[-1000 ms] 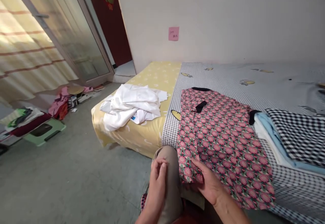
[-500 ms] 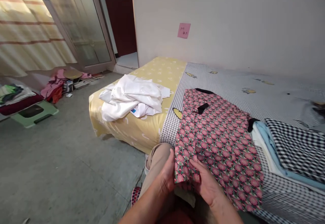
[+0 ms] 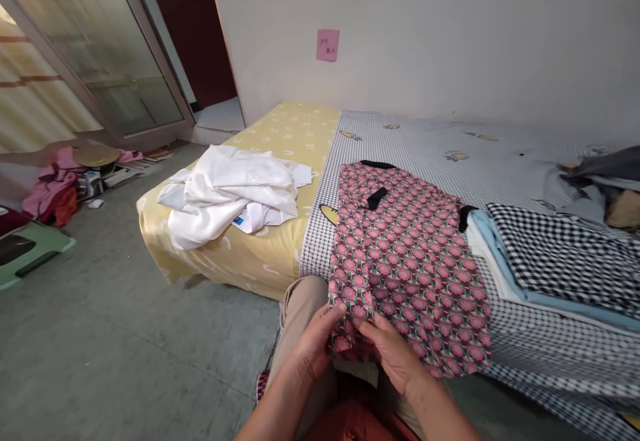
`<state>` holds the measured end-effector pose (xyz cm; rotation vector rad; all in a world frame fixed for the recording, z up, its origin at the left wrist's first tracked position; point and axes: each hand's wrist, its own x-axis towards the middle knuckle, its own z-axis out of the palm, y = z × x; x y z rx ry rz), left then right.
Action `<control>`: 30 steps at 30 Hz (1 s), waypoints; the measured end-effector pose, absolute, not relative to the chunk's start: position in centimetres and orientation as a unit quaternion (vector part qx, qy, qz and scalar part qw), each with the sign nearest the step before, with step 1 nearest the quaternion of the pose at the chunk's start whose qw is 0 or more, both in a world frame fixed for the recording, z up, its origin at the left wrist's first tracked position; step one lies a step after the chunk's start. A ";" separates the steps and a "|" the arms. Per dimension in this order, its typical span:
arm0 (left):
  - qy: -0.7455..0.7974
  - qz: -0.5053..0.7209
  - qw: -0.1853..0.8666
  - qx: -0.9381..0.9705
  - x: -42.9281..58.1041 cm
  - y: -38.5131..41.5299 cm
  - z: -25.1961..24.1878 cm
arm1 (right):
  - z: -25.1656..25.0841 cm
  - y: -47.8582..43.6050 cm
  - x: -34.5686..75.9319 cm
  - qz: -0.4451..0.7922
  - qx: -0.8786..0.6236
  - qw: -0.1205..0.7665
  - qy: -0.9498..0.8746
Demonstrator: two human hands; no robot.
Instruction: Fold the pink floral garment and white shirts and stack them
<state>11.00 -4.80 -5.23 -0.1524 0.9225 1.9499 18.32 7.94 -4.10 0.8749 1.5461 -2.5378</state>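
Observation:
A pink floral shirt (image 3: 415,261) with black collar and cuffs lies on the checked side of the bed, its left side folded inward and its lower end hanging over my lap. My left hand (image 3: 320,338) grips the lower left corner, thumb on top and fingers hidden beneath. Close beside it, my right hand (image 3: 393,348) pinches the hem at the folded strip, its fingers partly under the cloth. One black cuff (image 3: 377,198) rests on the shirt's upper front; the other black cuff (image 3: 465,217) touches the folded pile at the right.
A crumpled white garment heap (image 3: 235,191) sits on the yellow sheet (image 3: 300,124). Folded clothes (image 3: 565,248), checked on top, lie at the right. A green stool (image 3: 40,248) and pink cloths (image 3: 53,184) are on the floor at left. A pink note (image 3: 328,45) sticks to the wall.
The view has turned to the right, so everything sits further left. My left thumb has moved onto the shirt's edge, and both hands have come slightly closer together on the hem.

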 end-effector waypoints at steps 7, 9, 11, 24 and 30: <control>0.421 0.777 0.462 -0.075 11.0 -4.6 -5.7 | -3.9 8.0 19.0 -0.842 0.268 0.023 0.467; 0.415 0.777 0.469 -0.071 11.0 -4.8 -5.2 | -3.9 8.1 19.2 -0.843 0.257 0.028 0.471; 0.411 0.777 0.472 -0.067 10.9 -4.9 -4.7 | -4.0 8.2 19.3 -0.840 0.260 0.034 0.475; 0.440 0.755 0.484 -0.055 10.2 -5.4 -4.3 | -6.0 8.7 21.0 -0.832 0.264 0.060 0.484; 0.440 0.746 0.497 -0.052 10.2 -5.6 -3.7 | -6.8 8.9 21.7 -0.834 0.288 0.065 0.466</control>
